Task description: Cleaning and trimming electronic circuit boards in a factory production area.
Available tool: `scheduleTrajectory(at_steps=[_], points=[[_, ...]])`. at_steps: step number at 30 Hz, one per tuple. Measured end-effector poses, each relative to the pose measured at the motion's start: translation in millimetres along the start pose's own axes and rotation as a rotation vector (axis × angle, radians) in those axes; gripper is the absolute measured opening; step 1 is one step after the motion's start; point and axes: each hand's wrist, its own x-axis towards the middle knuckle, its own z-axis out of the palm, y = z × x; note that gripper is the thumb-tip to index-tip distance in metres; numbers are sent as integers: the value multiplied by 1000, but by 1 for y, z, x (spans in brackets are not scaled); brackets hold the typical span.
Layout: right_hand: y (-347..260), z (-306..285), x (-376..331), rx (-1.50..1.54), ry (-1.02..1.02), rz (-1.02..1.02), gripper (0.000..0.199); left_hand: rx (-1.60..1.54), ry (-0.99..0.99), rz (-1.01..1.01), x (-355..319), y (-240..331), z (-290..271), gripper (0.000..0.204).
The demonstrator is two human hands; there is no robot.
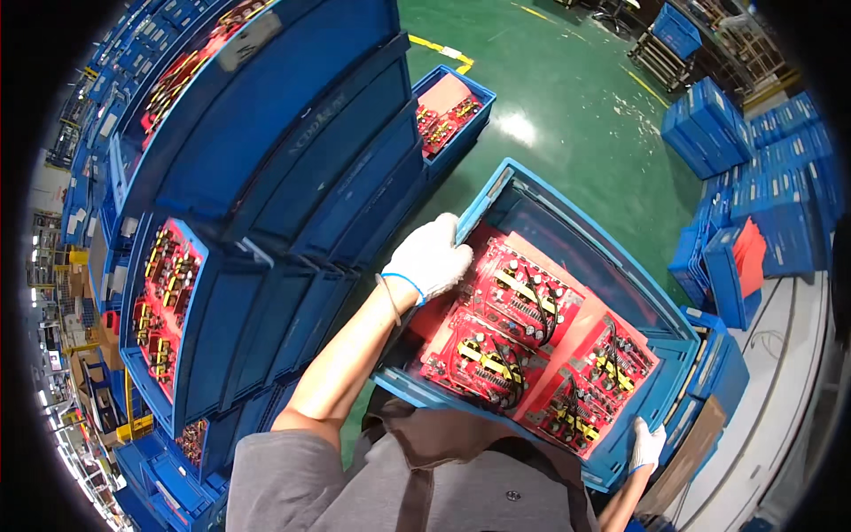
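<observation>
Blue plastic tote (671, 355): held in both hands just in front of the body; sits tilted across the view, open side up, well apart from the green floor (585, 115) in the picture.
Left hand (430, 259): wears a white knit glove with a blue-edged cuff; grasps the tote's left end wall near the far corner, clenched over the rim.
Right hand (647, 446): wears a matching white glove; grasps the tote's right end near the close corner, thumb side over the rim; cannot tell how the hidden fingers bend underneath.
Red circuit boards (483, 359): lie inside the held tote in two groups, left and right, component side up; carry yellow-wrapped parts, black wires and silvery cylinders.
Pink sheets (567, 341): lie between and around the boards, partly covered by them.
Tall stack of blue totes (306, 168): stands at the left, near the left forearm; shows more red boards (168, 301) in an open tote.
Floor tote (487, 97): stands beyond that stack; holds boards and a pink sheet.
Stacked blue totes (709, 129): stand along the right side, near a long white surface (771, 355).
Grey shirt (292, 479): shows at the lower edge, beneath a dark brown strap.
</observation>
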Motion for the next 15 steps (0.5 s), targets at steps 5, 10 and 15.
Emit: scheduleTrajectory(at_steps=[5,10,15], points=[[-48,5,110,25,36,-19,20,-55,31,48,122,49,26,37],[-70,12,227,124,73,58,22,30,45,153,251,124,39,39],[-101,1,338,121,87,60,32,52,10,119,350,187,36,42]])
